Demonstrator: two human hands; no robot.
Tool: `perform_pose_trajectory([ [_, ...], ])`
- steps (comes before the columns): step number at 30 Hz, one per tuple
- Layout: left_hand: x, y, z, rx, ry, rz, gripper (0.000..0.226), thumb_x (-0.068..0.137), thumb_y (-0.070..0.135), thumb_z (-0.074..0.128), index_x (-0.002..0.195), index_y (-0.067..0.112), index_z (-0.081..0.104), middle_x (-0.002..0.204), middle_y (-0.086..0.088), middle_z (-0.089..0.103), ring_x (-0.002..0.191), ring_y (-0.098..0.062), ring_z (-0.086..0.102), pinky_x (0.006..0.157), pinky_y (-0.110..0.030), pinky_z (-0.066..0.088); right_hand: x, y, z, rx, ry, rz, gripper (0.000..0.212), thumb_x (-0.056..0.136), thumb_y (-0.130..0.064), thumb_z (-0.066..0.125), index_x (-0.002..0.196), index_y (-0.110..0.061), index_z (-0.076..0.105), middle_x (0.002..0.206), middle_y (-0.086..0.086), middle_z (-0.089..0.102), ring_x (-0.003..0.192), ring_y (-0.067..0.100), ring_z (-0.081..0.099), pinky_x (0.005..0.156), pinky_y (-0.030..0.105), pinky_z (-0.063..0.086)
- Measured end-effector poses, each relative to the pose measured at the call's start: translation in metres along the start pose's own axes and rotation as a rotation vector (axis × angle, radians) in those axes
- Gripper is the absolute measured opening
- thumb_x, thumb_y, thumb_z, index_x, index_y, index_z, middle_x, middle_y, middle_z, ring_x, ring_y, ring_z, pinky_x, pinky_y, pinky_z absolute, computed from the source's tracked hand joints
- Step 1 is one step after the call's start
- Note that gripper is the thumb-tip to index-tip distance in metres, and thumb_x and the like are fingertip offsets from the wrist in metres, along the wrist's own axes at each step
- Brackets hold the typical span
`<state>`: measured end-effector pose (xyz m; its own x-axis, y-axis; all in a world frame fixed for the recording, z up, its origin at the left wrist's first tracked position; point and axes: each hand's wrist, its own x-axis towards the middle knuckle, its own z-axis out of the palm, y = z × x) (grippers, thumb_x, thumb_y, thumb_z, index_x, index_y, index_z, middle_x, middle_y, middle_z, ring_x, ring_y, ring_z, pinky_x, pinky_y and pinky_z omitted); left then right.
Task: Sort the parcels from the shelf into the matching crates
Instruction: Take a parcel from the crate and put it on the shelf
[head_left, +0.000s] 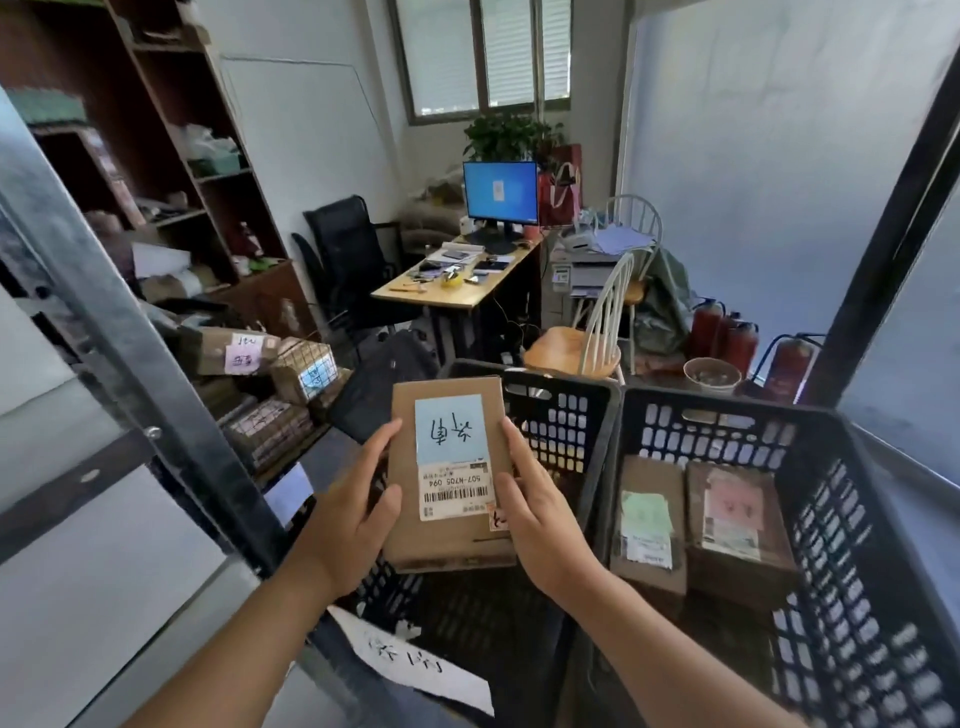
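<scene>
The left hand (358, 512) grips the cardboard parcel (451, 478) along its left edge, thumb laid across the front face and the other fingers curled behind it. The right hand (537, 512) clasps the right edge the same way, thumb on the face near the barcode label (456, 488). Between them the parcel is held up above the left crate (561, 410), which looks bare of parcels where its floor shows.

The step in hand seems to be reading the label before choosing a crate. To do it well, the handwriting on the blue note (450, 427) should be matched against the paper sign (410, 670) taped to the near rim of the left crate, and only then should the parcel be lowered flat inside instead of being dropped. The right crate (852, 499) already holds two parcels, one with a green note (645, 525) and one with a pink note (733, 512), so colour may also guide the choice.

The parcel's long axis runs near to far, tilted slightly so its face looks up at the camera. The handwriting and the printed code read upside down, so the label's top points toward the person.
</scene>
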<state>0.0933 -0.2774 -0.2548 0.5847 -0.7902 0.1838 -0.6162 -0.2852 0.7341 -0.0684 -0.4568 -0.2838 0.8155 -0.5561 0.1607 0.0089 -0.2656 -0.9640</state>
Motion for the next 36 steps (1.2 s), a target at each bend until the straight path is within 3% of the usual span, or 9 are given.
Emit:
perform_pose_trajectory([
  [2, 0.024, -0.013, 0.015, -0.032, -0.072, -0.017, 0.062, 0.097, 0.060, 0.039, 0.154, 0.068, 0.016, 0.149, 0.019, 0.055, 0.126, -0.007, 0.062, 0.102, -0.039, 0.056, 0.015, 0.018, -0.002, 0.006, 0.032, 0.065, 0.057, 0.106, -0.051, 0.039, 0.149, -0.074, 0.011, 0.156, -0.021, 0.042, 0.132, 0.000, 0.052, 0.108, 0.039, 0.052],
  [3, 0.037, -0.018, 0.023, -0.025, -0.101, -0.013, 0.062, 0.096, 0.062, 0.039, 0.153, 0.069, 0.016, 0.151, 0.018, 0.054, 0.128, -0.009, 0.061, 0.104, -0.043, 0.055, 0.021, 0.024, -0.004, -0.011, 0.054, 0.105, 0.060, 0.102, -0.055, 0.039, 0.150, -0.074, 0.008, 0.157, -0.019, 0.042, 0.133, 0.003, 0.052, 0.109, 0.040, 0.051],
  [8, 0.103, -0.040, 0.070, 0.014, -0.224, 0.077, 0.061, 0.106, 0.045, 0.043, 0.154, 0.068, 0.013, 0.146, 0.020, 0.056, 0.127, -0.001, 0.059, 0.107, -0.034, 0.052, 0.061, 0.053, -0.005, -0.172, 0.200, 0.331, 0.077, 0.094, -0.050, 0.041, 0.154, -0.060, -0.006, 0.154, 0.000, 0.043, 0.116, 0.017, 0.060, 0.100, 0.047, 0.055],
  [11, 0.142, -0.068, 0.098, 0.045, -0.307, 0.095, 0.064, 0.107, 0.044, 0.045, 0.157, 0.062, 0.011, 0.154, 0.014, 0.050, 0.119, -0.008, 0.062, 0.094, -0.021, 0.050, 0.091, 0.060, 0.000, -0.315, 0.306, 0.508, 0.093, 0.095, -0.042, 0.049, 0.159, -0.049, -0.018, 0.139, 0.007, 0.039, 0.117, 0.028, 0.055, 0.100, 0.050, 0.054],
  [15, 0.177, -0.102, 0.129, 0.079, -0.360, 0.136, 0.067, 0.100, 0.048, 0.044, 0.161, 0.050, 0.018, 0.153, 0.010, 0.047, 0.131, -0.013, 0.052, 0.113, -0.042, 0.046, 0.123, 0.083, 0.009, -0.451, 0.385, 0.674, 0.095, 0.098, -0.036, 0.052, 0.163, -0.037, -0.018, 0.136, 0.011, 0.038, 0.119, 0.030, 0.048, 0.102, 0.046, 0.051],
  [20, 0.204, -0.139, 0.169, 0.232, -0.377, 0.114, 0.073, 0.092, 0.063, 0.032, 0.162, 0.051, 0.015, 0.140, 0.000, 0.057, 0.128, -0.020, 0.051, 0.111, -0.046, 0.044, 0.152, 0.132, 0.014, -0.354, 0.486, 0.838, 0.091, 0.101, -0.037, 0.052, 0.166, -0.029, -0.013, 0.152, 0.017, 0.034, 0.129, 0.036, 0.049, 0.107, 0.049, 0.049],
  [25, 0.219, -0.158, 0.202, 0.388, -0.344, 0.093, 0.068, 0.102, 0.055, 0.040, 0.165, 0.042, 0.018, 0.140, -0.002, 0.056, 0.133, -0.023, 0.048, 0.115, -0.045, 0.039, 0.180, 0.175, 0.013, -0.358, 0.537, 0.876, 0.090, 0.097, -0.045, 0.055, 0.164, -0.039, -0.005, 0.150, 0.014, 0.038, 0.127, 0.036, 0.051, 0.103, 0.053, 0.052],
  [31, 0.221, -0.173, 0.224, 0.457, -0.289, 0.094, 0.074, 0.092, 0.060, 0.021, 0.163, 0.040, 0.030, 0.144, 0.014, 0.061, 0.135, -0.018, 0.045, 0.116, -0.043, 0.035, 0.194, 0.209, 0.019, -0.380, 0.568, 0.961, 0.093, 0.095, -0.050, 0.057, 0.164, -0.038, -0.003, 0.154, 0.011, 0.037, 0.131, 0.037, 0.047, 0.106, 0.057, 0.045],
  [36, 0.215, -0.187, 0.216, 0.467, -0.209, 0.070, 0.070, 0.091, 0.057, 0.031, 0.156, 0.034, 0.044, 0.142, 0.007, 0.064, 0.131, -0.020, 0.050, 0.108, -0.044, 0.041, 0.194, 0.216, 0.032, -0.427, 0.444, 0.920, 0.097, 0.093, -0.049, 0.058, 0.165, -0.034, -0.005, 0.152, 0.009, 0.038, 0.132, 0.036, 0.045, 0.107, 0.055, 0.045],
])
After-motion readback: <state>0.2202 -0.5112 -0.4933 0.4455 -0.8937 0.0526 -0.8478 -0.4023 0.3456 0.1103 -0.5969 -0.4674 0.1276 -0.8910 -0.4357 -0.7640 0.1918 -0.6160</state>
